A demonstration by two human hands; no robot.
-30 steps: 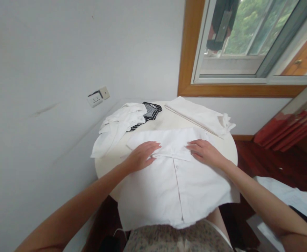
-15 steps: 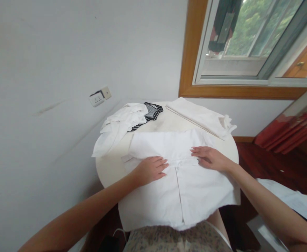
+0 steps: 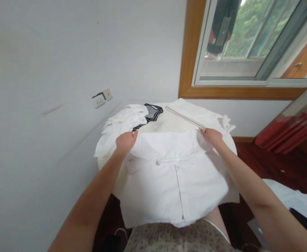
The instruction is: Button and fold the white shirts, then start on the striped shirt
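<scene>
A white shirt (image 3: pixel 153 192) lies partly folded on the round white table (image 3: pixel 169 121), its front placket running down the middle and its lower edge hanging over the near side. Its folded far edge runs between my hands. My left hand (image 3: pixel 126 141) is closed on the left end of that edge, thumb on top. At the right end, my right hand (image 3: pixel 213 136) pinches the same edge, close to another folded white garment (image 3: pixel 199 113). Both hands' fingertips are partly hidden under the cloth.
A crumpled white cloth (image 3: pixel 126 117) and a black striped garment (image 3: pixel 152 112) lie at the table's back left. The wall with a socket (image 3: pixel 99 100) borders the left. A window (image 3: pixel 232 90) is behind. More white clothing (image 3: pixel 287 194) sits low at the right.
My hands have gone from lying flat on the shirt's middle to its far corners, spreading apart and moving away from me. Both have closed on the far edge.
</scene>
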